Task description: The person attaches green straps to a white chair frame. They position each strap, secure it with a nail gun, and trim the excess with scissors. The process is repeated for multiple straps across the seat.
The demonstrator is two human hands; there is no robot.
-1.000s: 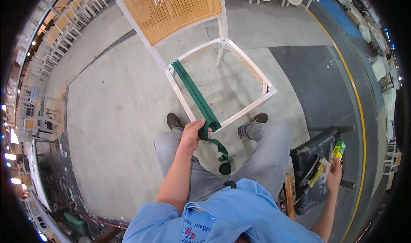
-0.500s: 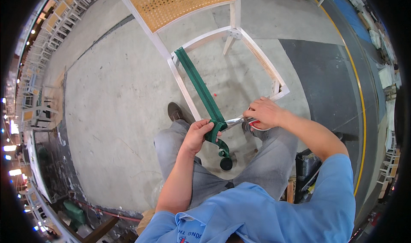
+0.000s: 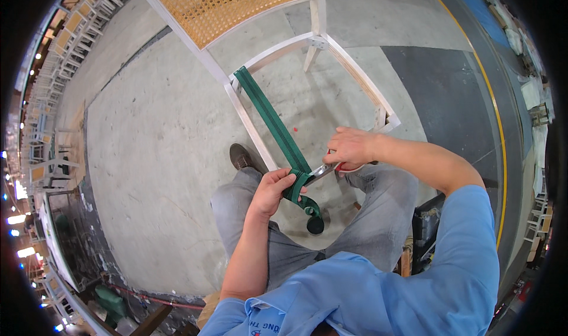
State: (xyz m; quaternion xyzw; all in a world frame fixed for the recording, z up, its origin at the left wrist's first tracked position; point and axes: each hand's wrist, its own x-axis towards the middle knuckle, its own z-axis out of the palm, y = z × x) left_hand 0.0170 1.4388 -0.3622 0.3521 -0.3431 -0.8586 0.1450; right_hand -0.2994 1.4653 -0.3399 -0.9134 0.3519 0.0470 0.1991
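A white wooden chair frame (image 3: 248,120) stands before me, its seat open and its back filled with woven cane (image 3: 236,5). One green webbing strap (image 3: 272,117) runs along the left side of the seat from back rail to front rail. My left hand (image 3: 271,191) is closed on the strap's loose front part, which hangs down between my knees and ends in a dark roll (image 3: 315,224). In my right hand (image 3: 349,148) are scissors (image 3: 322,171) with red on the handles. Their blades point left and meet the strap beside my left fingers; whether they cut into it is hidden.
My grey-trousered legs (image 3: 378,212) flank the chair's front. A black item (image 3: 426,232) sits by my right thigh. Rows of chairs (image 3: 77,28) line the far left. A yellow floor line (image 3: 496,105) runs down the right, and a white-topped table (image 3: 56,235) stands at left.
The scissors and my right hand have shifted slightly left and up, bringing the blades onto the green strap. My left hand keeps its hold. The view has shifted a little.
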